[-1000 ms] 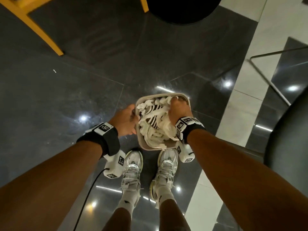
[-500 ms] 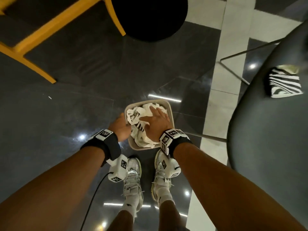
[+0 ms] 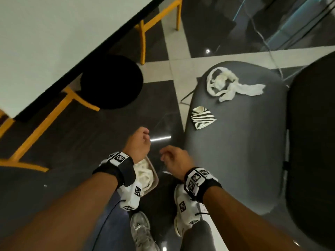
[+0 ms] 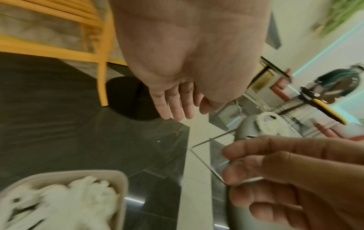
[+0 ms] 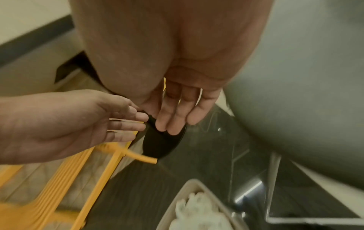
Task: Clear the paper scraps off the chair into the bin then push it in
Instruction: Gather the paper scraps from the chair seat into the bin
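Both hands empty. Left hand (image 3: 138, 142) hangs above the beige rectangular plastic bin (image 3: 155, 175), grip released, fingers loosely extended in the left wrist view. Right hand (image 3: 175, 160) is beside it, grip likewise released, fingers slack, holding nothing.

Bin stands on the dark tiled floor (image 3: 63, 142) at the person's feet, well filled with white paper scraps (image 3: 145, 175).

Two items remain on the dark grey moulded chair seat (image 3: 235, 151): a long twisted white paper strip (image 3: 228, 84) near the seat's far edge, and a black-and-white striped paper scrap (image 3: 203, 117) at its left edge, closer to the hands. The two lie apart.

Judgement: clearing step partly done; hands are between bin and seat, no pick-up begun. Next move calls for a reach to the seat, likely the striped scrap first. The strip is limp and long; it should be bunched so no tail trails outside the bin. The chair push comes after.
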`<action>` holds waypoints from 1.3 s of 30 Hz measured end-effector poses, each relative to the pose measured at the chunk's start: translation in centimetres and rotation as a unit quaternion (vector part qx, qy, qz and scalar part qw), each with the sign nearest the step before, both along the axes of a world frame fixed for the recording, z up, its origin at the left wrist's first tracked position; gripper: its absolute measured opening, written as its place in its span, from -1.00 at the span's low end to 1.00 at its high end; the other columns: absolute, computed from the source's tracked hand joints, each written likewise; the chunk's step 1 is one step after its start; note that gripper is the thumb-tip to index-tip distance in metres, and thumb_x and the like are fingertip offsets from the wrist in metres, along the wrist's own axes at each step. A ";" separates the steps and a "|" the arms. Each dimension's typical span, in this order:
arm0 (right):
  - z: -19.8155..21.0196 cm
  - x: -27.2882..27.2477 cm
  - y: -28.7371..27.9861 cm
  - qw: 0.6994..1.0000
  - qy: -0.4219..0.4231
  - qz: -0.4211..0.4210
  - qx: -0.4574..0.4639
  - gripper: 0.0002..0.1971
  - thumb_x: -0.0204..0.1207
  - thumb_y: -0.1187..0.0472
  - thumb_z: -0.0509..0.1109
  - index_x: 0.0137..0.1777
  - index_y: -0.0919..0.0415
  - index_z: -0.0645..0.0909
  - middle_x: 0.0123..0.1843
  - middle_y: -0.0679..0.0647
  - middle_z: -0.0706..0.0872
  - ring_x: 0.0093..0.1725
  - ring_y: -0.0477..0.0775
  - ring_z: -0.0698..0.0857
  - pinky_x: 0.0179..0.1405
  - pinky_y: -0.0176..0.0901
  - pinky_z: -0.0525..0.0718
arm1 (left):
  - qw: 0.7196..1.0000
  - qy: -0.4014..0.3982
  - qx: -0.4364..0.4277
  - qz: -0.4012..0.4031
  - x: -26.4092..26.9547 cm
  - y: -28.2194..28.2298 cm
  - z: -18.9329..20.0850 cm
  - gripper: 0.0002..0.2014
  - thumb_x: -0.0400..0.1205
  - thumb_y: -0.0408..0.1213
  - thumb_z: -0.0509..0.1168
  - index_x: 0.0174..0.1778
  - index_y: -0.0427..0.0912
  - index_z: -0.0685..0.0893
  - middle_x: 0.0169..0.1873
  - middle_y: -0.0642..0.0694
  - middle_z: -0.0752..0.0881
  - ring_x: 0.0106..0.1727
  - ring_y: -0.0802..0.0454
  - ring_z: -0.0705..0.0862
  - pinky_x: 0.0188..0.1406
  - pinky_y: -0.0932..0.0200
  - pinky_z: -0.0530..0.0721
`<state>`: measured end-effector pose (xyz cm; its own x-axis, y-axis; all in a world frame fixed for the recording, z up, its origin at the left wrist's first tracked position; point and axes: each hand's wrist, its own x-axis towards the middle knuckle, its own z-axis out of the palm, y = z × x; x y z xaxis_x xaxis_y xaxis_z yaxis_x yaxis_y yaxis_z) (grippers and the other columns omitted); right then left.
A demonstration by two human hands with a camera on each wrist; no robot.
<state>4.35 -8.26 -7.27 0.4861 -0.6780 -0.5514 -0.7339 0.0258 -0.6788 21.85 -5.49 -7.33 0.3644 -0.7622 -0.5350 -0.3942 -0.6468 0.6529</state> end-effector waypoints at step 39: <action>-5.6 -13.2 -30.1 0.921 0.196 0.232 -0.243 -0.68 0.63 0.28 0.30 0.37 0.25 0.53 0.23 0.27 0.57 0.12 0.38 0.69 0.08 0.06 0.59 | 0.992 -0.071 -0.058 -0.088 -10.1 -17.8 -3.4 -0.60 0.51 -0.38 0.36 0.27 -0.02 0.64 0.36 -0.05 0.61 0.34 -0.17 0.54 0.38 0.05 0.54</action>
<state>-8.82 -38.39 -12.82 0.6142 -0.6608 -0.4314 -0.7805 -0.5893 -0.2086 11.75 -23.28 -10.70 0.2855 -0.8742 -0.3927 -0.5872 -0.4834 0.6493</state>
